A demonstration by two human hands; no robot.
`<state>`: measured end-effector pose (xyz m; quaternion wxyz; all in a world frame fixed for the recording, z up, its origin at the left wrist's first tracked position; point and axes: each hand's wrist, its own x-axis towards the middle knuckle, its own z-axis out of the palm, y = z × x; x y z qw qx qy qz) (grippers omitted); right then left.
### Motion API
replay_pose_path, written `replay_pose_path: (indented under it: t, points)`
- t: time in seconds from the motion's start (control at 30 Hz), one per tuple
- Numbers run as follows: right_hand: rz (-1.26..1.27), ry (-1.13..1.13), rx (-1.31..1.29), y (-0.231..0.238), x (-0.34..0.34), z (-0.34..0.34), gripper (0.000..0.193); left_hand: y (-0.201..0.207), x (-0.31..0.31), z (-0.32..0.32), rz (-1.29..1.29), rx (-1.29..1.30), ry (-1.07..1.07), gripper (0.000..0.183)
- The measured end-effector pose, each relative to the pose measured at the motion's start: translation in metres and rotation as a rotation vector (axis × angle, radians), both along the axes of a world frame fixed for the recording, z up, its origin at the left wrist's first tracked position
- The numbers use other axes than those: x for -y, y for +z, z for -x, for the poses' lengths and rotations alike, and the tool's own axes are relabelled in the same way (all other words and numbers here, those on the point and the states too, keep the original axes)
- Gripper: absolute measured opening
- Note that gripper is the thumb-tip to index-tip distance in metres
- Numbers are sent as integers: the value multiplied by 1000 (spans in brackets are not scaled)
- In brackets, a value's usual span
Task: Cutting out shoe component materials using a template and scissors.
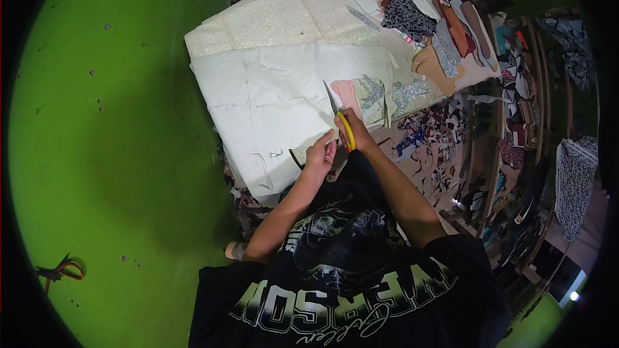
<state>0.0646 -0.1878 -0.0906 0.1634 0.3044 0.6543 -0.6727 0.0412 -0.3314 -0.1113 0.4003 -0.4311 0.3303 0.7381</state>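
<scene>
My right hand (pixel 356 130) is closed around the yellow handles of a pair of scissors (pixel 348 134). Their slim blades point away from me over a large white sheet of material (pixel 271 90), near its right edge. Just left of the scissors, my left hand (pixel 319 153) pinches the near edge of that sheet between thumb and fingers. Close by the blades lies a pink piece with a curved outline (pixel 347 94), beside silvery glitter material (pixel 374 100). Whether the blades are cutting into the sheet is too small to tell.
Cut pieces in many colours, among them a black-and-white patterned cloth (pixel 409 18) and a tan piece (pixel 436 72), are heaped at the table's far right. Scraps (pixel 425 148) litter the floor to the right, beside crowded wooden shelves (pixel 509 154). A green wall (pixel 129 142) stands left.
</scene>
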Motion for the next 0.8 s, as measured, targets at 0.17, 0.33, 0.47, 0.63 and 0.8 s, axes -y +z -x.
replay_pose_path:
  t: [0.17, 0.33, 0.47, 0.63, 0.8]
  points:
    - [-81, 50, -66, -4, 2, 7, 53, -4, 3, 0, -32, 11, 42, 20]
    - [-67, 39, -61, -4, 1, 5, 52, -6, 3, -1, -26, 5, 43, 22]
    - [64, 29, 83, 25, -3, 1, 50, 2, 2, 7, -14, -117, 62, 28]
    - [-5, 4, 9, 43, -12, -47, 48, 20, -10, 12, 123, -428, -178, 34]
    - [-475, -196, -141, 33, -22, -51, 53, 8, -34, 7, 288, -620, -374, 46]
